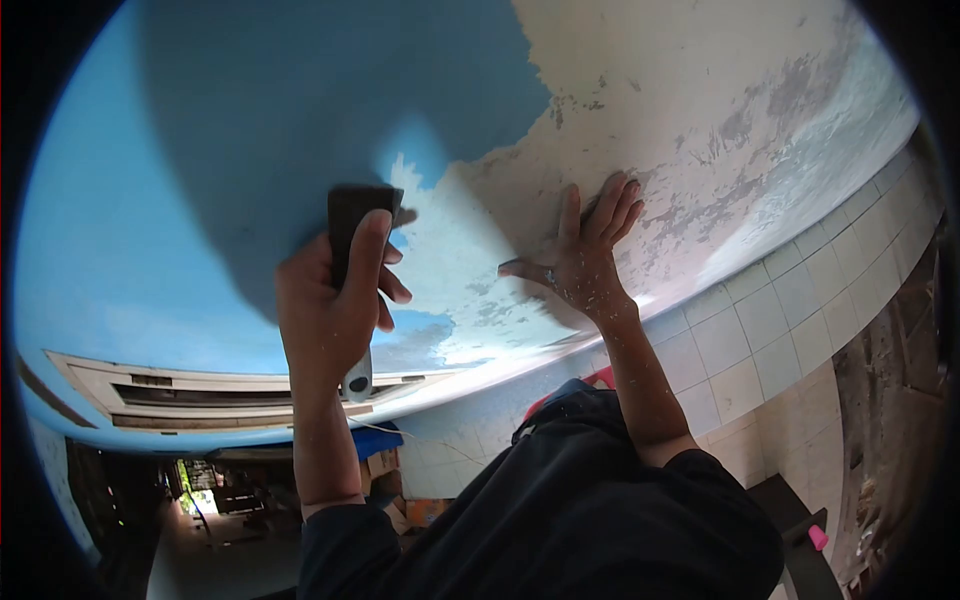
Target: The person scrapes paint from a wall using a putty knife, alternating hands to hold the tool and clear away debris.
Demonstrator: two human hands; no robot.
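The left hand's [325, 320] grip is shut tight on the handle of the flat dark scraper with a grey handle [350, 205]. The scraper looks light and stiff and is pressed on the peeling blue wall [200, 150]. The right hand [580, 270] lies open, flat there.

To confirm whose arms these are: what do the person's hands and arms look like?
Bare left hand and right hand, no gloves. Dark sleeves end near the elbows. White specks dot the right hand and forearm; possibly a ring there.

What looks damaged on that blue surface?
The blue paint is missing over a large patch, bare, whitish and flaky with a ragged edge. The left hand holds a scraper at that edge.
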